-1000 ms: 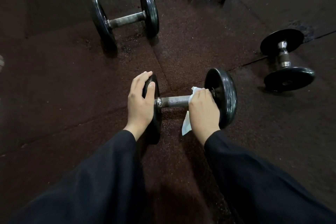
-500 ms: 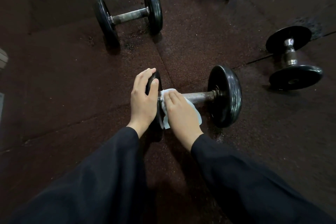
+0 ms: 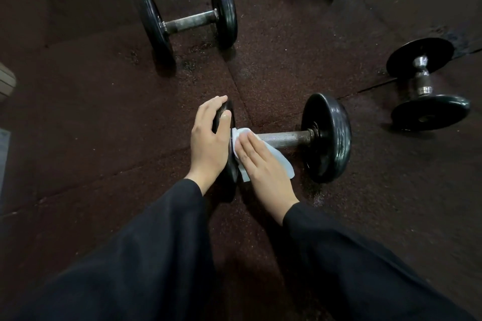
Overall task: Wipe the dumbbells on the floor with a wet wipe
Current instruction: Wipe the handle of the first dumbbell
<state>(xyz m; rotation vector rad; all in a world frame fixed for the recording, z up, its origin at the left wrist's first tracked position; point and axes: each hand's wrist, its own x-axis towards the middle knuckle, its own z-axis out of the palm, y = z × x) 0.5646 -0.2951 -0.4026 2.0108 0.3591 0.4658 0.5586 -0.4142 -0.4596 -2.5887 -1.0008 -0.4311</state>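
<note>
The near dumbbell lies on the floor, apart from three others. Its left plate is gripped by the left hand, fingers curled over the rim, probably to stop rolling. The wipe is pressed against the bar's left end by the right hand, fingers straight and together.

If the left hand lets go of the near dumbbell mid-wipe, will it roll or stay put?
Probably apt to roll: the near dumbbell rests on two round plates, and the left hand grips one rim, seemingly steadying it. The textured floor mat should slow it. It looks heavy, so the wet wipe under the right hand would hardly shift it.
</note>
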